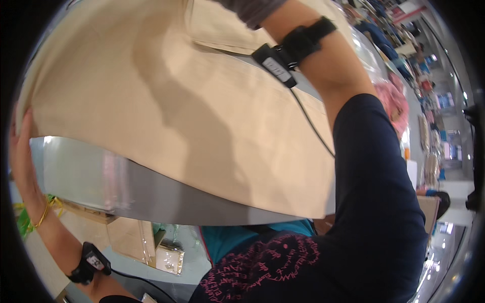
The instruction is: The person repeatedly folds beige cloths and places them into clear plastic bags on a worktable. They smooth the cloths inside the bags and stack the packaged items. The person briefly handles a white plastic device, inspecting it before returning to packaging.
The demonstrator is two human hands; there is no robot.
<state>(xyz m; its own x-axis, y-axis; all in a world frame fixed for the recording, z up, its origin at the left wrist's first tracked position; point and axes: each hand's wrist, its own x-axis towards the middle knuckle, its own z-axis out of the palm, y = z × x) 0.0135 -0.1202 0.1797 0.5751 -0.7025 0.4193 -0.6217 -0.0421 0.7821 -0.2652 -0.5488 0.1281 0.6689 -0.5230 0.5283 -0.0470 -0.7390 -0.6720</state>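
A broad piece of beige cloth [113,98], which looks like part of a garment, lies spread over a grey tabletop [182,204]. At the far left, my left hand [23,130] grips the cloth's edge, thumb on the near side; the other fingers are partly hidden by the picture's dark rim. My right forearm reaches across the cloth towards the top, with a dark grey cuff [257,11] around the wrist. The right hand itself is out of view. A second layer of beige cloth [227,28] shows beside that wrist, with a folded edge.
Clear plastic packaging [72,170] lies along the table's near left side. Cardboard boxes [129,236] and a small packet [169,259] sit below the table edge. Pink plastic bags [392,106] are at the right. A person in dark blue [377,36] stands further off.
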